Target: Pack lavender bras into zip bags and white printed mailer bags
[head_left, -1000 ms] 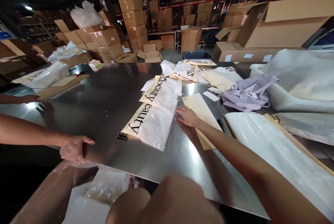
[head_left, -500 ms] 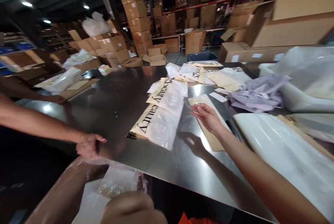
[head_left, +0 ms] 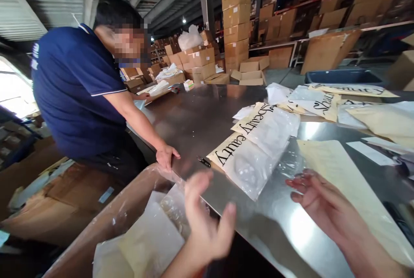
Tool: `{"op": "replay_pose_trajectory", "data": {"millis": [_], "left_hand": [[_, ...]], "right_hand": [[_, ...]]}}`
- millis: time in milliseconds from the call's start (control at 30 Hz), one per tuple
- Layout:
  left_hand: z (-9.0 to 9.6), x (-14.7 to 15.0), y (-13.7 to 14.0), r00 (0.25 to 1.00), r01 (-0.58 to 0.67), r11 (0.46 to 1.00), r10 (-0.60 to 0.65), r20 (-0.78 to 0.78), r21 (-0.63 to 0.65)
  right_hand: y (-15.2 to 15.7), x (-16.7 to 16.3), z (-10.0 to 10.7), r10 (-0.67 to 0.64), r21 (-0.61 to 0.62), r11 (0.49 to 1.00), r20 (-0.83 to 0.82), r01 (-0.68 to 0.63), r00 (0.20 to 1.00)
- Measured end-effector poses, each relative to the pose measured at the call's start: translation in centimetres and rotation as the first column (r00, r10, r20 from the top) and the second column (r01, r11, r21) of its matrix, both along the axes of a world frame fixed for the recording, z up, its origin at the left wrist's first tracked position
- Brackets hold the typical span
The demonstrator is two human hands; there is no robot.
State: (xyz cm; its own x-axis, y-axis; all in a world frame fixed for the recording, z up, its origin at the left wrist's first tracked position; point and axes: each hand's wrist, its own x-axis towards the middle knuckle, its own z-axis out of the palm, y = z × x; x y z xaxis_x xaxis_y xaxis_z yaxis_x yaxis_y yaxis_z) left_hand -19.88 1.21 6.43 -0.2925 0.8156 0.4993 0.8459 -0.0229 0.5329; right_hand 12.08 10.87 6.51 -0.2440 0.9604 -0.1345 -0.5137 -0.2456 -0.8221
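My left hand (head_left: 208, 228) is open above the table's near edge, thumb and fingers apart, with nothing in it. Beneath it, clear and whitish plastic bags (head_left: 142, 226) lie inside a plastic-lined carton (head_left: 106, 222). Over the table my right hand (head_left: 330, 209) has its fingers drawn together at a crumpled clear plastic bag (head_left: 291, 159), partly hidden by the fingertips. To the left of that hand, overlapping white and cream packets (head_left: 252, 163) printed "beauty" lie on the metal table. A long cream envelope (head_left: 343, 178) lies flat to its right.
A co-worker in a dark blue shirt (head_left: 84, 83) leans at the left, one hand (head_left: 166, 156) on the table edge. Small black snips (head_left: 204, 162) lie near the packets. More printed packets (head_left: 323, 101), white slips (head_left: 368, 153) and a blue bin (head_left: 346, 77) are farther back.
The view has swung left, bringing the co-worker's body into sight. My left hand has risen from the carton and opened. My right hand with the clear plastic bag is closer to me.
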Motion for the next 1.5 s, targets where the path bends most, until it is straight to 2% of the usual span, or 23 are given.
{"op": "replay_pose_trajectory", "data": {"millis": [33,67,100,133,167,200,233,267,433,567,667,833,1033,1133,1200,1233,1267,1333,1367,1400,1433,1500], "left_hand": [[-0.3,2.1,0.0,0.987,0.024,0.999,-0.029,0.157,0.032],[-0.5,4.0,0.2,0.893,0.067,0.997,-0.081,0.442,0.047],[-0.7,5.4,0.5,0.703,0.144,0.989,-0.124,0.700,0.031],[-0.9,6.4,0.9,0.450,0.237,0.971,-0.126,0.884,0.018],[-1.1,7.0,1.3,0.215,0.335,0.942,-0.085,0.973,0.008],[-1.4,7.2,1.8,0.064,0.414,0.910,-0.034,0.997,0.005],[-1.7,7.2,2.2,-0.022,0.449,0.894,-0.002,1.000,0.012],[-1.9,6.9,2.6,-0.065,0.454,0.891,0.005,0.998,0.025],[-2.2,6.3,3.5,-0.176,0.358,0.926,-0.059,0.983,0.119],[-1.7,6.7,3.7,-0.276,0.168,0.975,-0.099,0.956,0.149],[-1.5,6.8,3.7,-0.351,0.103,0.983,-0.107,0.930,0.152],[-1.8,7.1,3.5,-0.410,0.094,0.989,-0.064,0.910,0.112],[-2.6,7.9,3.5,-0.492,0.178,0.976,-0.025,0.871,0.128],[-3.3,8.0,3.9,-0.457,0.288,0.944,-0.013,0.890,0.162],[-4.0,8.2,4.3,-0.360,0.382,0.906,-0.035,0.932,0.182],[-4.5,8.2,4.5,-0.263,0.432,0.886,-0.057,0.963,0.170],[-5.0,8.3,4.7,-0.096,0.466,0.876,-0.090,0.991,0.125],[-6.1,8.1,5.2,0.350,0.437,0.899,-0.140,0.926,-0.029],[-6.6,8.0,5.4,0.548,0.375,0.922,-0.136,0.825,-0.097],[-7.0,7.8,5.7,0.691,0.303,0.943,-0.119,0.713,-0.136],[-7.3,7.7,6.1,0.775,0.245,0.958,-0.101,0.623,-0.149],[-7.5,7.6,6.8,0.839,0.189,0.973,-0.091,0.536,-0.131]], "right_hand": [[-0.5,-0.4,0.1,0.058,-0.026,0.998,-0.058,-0.060,0.997],[-0.9,-0.7,0.1,0.110,-0.041,0.992,-0.118,-0.116,0.987],[-1.2,-1.1,0.1,0.150,-0.048,0.986,-0.173,-0.160,0.974],[-1.4,-1.5,-0.1,0.180,-0.050,0.979,-0.217,-0.196,0.959],[-1.4,-1.8,-0.3,0.204,-0.049,0.974,-0.247,-0.223,0.947],[-1.4,-2.0,-0.5,0.222,-0.049,0.969,-0.260,-0.243,0.940],[-1.4,-2.1,-0.8,0.232,-0.053,0.966,-0.254,-0.253,0.939],[-1.3,-2.1,-1.1,0.232,-0.062,0.966,-0.227,-0.251,0.946],[-1.4,-1.8,-1.4,0.184,-0.121,0.975,-0.039,-0.188,0.982],[-1.6,-1.8,-1.2,0.209,-0.147,0.967,-0.029,-0.211,0.978],[-1.6,-1.6,-1.4,0.233,-0.163,0.957,-0.059,-0.240,0.971],[-1.9,0.0,-2.3,0.258,-0.196,0.937,-0.172,-0.290,0.951],[-3.2,1.0,-2.3,0.194,-0.140,0.958,-0.330,-0.252,0.924],[-3.4,0.9,-2.2,0.197,-0.117,0.962,-0.337,-0.248,0.921],[-3.3,1.5,-2.0,0.205,-0.073,0.970,-0.262,-0.231,0.943],[-3.1,2.1,-1.9,0.196,-0.025,0.979,-0.191,-0.204,0.962],[-2.9,2.8,-1.8,0.166,0.044,0.986,-0.090,-0.162,0.982],[-1.9,5.0,-1.8,-0.011,0.246,0.969,0.178,-0.034,0.984],[-1.2,6.2,-1.9,-0.151,0.358,0.933,0.327,0.025,0.933],[-0.2,7.5,-2.1,-0.298,0.465,0.883,0.469,0.054,0.831],[0.9,8.8,-2.4,-0.438,0.562,0.825,0.581,0.051,0.685],[3.2,11.2,-3.4,-0.641,0.689,0.724,0.693,-0.041,0.332]]}}
